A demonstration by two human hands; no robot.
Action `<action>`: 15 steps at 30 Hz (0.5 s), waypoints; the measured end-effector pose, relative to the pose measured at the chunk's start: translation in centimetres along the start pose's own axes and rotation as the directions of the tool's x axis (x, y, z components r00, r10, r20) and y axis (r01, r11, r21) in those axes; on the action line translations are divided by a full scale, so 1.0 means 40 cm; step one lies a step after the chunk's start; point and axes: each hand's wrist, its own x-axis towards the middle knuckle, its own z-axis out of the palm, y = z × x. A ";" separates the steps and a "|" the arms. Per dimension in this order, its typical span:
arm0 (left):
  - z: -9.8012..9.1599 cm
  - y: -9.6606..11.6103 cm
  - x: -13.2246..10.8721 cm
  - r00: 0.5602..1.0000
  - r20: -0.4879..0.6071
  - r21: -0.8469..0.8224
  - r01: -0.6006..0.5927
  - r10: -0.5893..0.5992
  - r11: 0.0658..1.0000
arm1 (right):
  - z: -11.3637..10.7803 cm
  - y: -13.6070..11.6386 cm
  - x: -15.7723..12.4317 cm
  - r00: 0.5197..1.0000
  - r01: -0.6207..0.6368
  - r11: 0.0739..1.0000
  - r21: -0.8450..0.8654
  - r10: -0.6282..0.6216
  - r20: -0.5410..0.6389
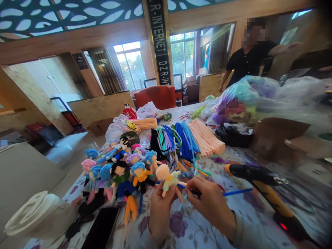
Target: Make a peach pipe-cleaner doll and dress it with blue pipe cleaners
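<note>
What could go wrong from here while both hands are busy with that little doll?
The glue gun shows a red light and lies near the right hand; if hot, it might burn skin or sleeve. The blue strip sticking out past that hand could catch on it. Other dolls are heaped beside the left hand, so a bump might topple some.

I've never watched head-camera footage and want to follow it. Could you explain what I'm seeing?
There's no machine here: a camera worn on a person's head looks forward and down over a flowered tablecloth. The left hand holds a cream-haired fuzzy doll; the right hand pinches close beside it, though exactly on what is hard to tell. To the left lie more dolls and a dark phone. Beyond are bundles of pipe cleaners; to the right, a glue gun. Another person stands in the background.
</note>
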 end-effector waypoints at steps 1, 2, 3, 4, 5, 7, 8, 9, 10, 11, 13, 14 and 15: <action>0.002 0.001 -0.002 1.000 0.014 0.007 -0.009 0.009 1.000 | 0.000 -0.001 0.001 1.000 0.004 1.000 0.014 -0.004 -0.007; 0.003 0.003 -0.003 0.999 0.027 0.010 -0.017 0.017 1.000 | -0.001 -0.002 0.001 1.000 0.008 0.999 0.031 -0.008 -0.014; 0.005 0.004 -0.005 0.999 0.038 0.007 -0.024 0.024 1.000 | -0.001 -0.002 0.002 1.000 0.011 0.999 0.046 -0.010 -0.017; 0.006 0.005 -0.005 0.999 0.046 0.001 -0.027 0.027 1.000 | 0.000 -0.002 0.002 1.000 0.012 0.998 0.060 -0.011 -0.016; 0.008 0.005 -0.006 0.998 0.052 -0.006 -0.027 0.027 1.000 | 0.001 -0.002 0.002 1.000 0.012 0.997 0.071 -0.011 -0.012; 0.009 0.005 -0.006 0.999 0.048 -0.017 -0.023 0.023 1.000 | 0.004 -0.001 0.001 1.000 0.012 0.996 0.088 -0.012 -0.002; 0.010 0.003 -0.006 0.999 0.044 -0.022 -0.021 0.022 1.000 | 0.005 -0.001 0.000 1.000 0.013 0.996 0.093 -0.013 0.001; 0.010 0.002 -0.006 0.999 0.037 -0.028 -0.017 0.019 0.999 | 0.006 -0.001 0.000 1.000 0.013 0.995 0.094 -0.013 0.002; 0.010 0.000 -0.005 0.999 0.031 -0.036 -0.014 0.015 0.999 | 0.007 -0.001 -0.001 1.000 0.012 0.995 0.094 -0.012 0.003; 0.009 -0.001 -0.004 1.000 0.026 -0.045 -0.011 0.012 0.999 | 0.006 -0.001 0.000 1.000 0.011 0.996 0.094 -0.012 0.007; 0.007 -0.003 -0.001 1.000 0.005 -0.065 -0.005 0.005 0.998 | 0.001 0.001 0.001 1.000 0.015 0.995 0.097 -0.017 0.022; 0.004 -0.002 0.001 1.000 -0.008 -0.073 -0.003 0.002 0.997 | -0.004 0.004 0.003 0.999 0.021 0.995 0.099 -0.024 0.028; 0.002 0.000 0.003 1.000 -0.018 -0.078 0.000 -0.002 0.997 | -0.009 0.008 0.006 0.999 0.027 0.995 0.100 -0.030 0.032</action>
